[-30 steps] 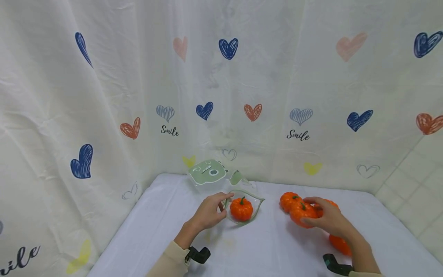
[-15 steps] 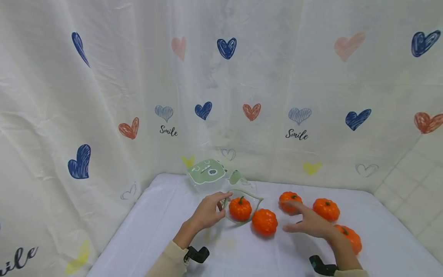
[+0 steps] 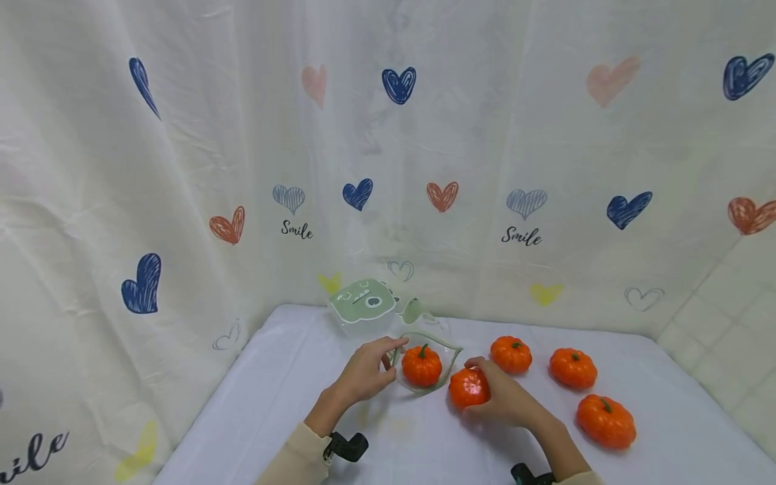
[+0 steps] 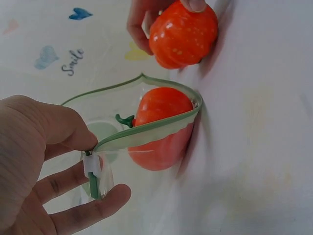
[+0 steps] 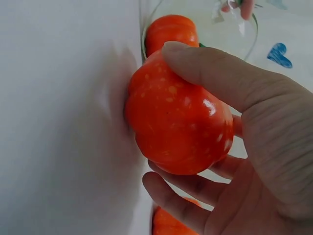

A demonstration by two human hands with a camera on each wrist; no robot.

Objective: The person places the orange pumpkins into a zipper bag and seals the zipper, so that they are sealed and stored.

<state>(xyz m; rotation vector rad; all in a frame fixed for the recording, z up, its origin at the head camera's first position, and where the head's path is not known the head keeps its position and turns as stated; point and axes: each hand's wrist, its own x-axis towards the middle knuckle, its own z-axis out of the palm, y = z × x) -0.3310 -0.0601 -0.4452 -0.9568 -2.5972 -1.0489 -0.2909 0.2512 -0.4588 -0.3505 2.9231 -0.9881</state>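
Note:
My left hand [image 3: 366, 369] pinches the green-edged rim of a clear zip pouch [image 4: 146, 129] near its white slider [image 4: 91, 165]. The pouch's mouth gapes toward the right, and a small orange toy pumpkin [image 3: 422, 366] with a green stem lies inside. Just outside that mouth, my right hand [image 3: 506, 397] grips a second orange pumpkin [image 5: 178, 115], thumb on one side and fingers round the other. Its stem side is turned away in the right wrist view.
Three more orange pumpkins, a back one [image 3: 511, 355], a middle one [image 3: 572, 368] and a front one [image 3: 606, 422], sit on the white-covered table [image 3: 424, 451] at the right. The pouch's green cartoon-face part [image 3: 364, 301] lies toward the heart-printed curtain [image 3: 473, 135].
My right hand brought a pumpkin left from the right-hand group, was off it half a second ago, and now grips it beside the pouch. My left hand stays on the rim.

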